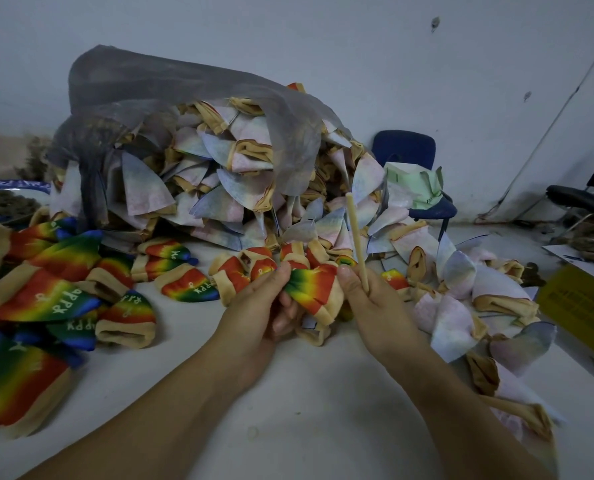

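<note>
Both my forearms reach forward over the white desk (288, 403) and meet at mid-frame. My left hand (264, 306) is palm-up with the fingers curled, thumb and fingers pinching the rainbow cloth piece (309, 289), which is held just above the desk between the two hands. My right hand (368, 306) grips the wooden stick (356, 237) between thumb and fingers; the stick stands nearly upright, its top leaning slightly left, and the thumb touches the cloth's edge. Rainbow pieces (60, 303) lie on the desk at left, with white lettering reading "APPY" and "PPY". Pale pieces (219, 174) spill from a grey bag (184, 95) behind.
</note>
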Action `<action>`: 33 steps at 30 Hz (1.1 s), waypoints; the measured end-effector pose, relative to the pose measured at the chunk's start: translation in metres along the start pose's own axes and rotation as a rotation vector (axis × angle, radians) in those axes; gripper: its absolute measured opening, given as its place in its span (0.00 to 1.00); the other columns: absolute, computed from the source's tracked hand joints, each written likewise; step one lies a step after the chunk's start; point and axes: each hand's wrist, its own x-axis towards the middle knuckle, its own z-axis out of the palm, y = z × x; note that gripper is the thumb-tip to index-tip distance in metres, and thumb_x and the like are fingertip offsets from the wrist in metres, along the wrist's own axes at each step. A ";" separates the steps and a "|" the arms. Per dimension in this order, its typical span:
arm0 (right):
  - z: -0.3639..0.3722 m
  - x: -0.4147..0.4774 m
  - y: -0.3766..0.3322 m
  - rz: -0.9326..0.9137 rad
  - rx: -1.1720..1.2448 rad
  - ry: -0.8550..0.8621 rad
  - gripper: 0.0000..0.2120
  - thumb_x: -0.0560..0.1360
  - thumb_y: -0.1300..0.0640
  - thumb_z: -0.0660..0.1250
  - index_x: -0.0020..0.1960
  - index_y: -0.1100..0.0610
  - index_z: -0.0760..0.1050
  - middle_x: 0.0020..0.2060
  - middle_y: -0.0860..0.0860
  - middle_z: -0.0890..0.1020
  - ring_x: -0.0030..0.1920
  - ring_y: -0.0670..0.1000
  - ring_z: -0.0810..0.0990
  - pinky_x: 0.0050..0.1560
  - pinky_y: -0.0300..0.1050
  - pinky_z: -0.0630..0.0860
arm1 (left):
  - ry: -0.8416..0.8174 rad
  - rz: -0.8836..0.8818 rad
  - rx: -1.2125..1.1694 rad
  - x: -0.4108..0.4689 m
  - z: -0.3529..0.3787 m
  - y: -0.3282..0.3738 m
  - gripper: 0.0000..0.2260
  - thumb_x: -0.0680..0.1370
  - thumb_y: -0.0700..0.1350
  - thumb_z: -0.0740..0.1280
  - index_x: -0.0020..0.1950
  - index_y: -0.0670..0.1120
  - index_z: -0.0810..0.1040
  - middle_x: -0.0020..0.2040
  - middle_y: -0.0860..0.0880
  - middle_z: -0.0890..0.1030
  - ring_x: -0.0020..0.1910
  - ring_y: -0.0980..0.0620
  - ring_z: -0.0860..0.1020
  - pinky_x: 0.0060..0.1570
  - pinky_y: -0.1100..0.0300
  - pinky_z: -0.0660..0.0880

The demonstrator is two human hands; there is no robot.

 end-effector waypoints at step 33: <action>-0.001 -0.004 -0.014 -0.014 0.298 0.076 0.05 0.76 0.50 0.66 0.43 0.48 0.78 0.34 0.40 0.83 0.36 0.36 0.81 0.33 0.26 0.73 | 0.021 0.393 0.757 -0.008 0.003 -0.002 0.13 0.72 0.64 0.61 0.56 0.67 0.74 0.57 0.68 0.74 0.57 0.73 0.72 0.49 0.80 0.67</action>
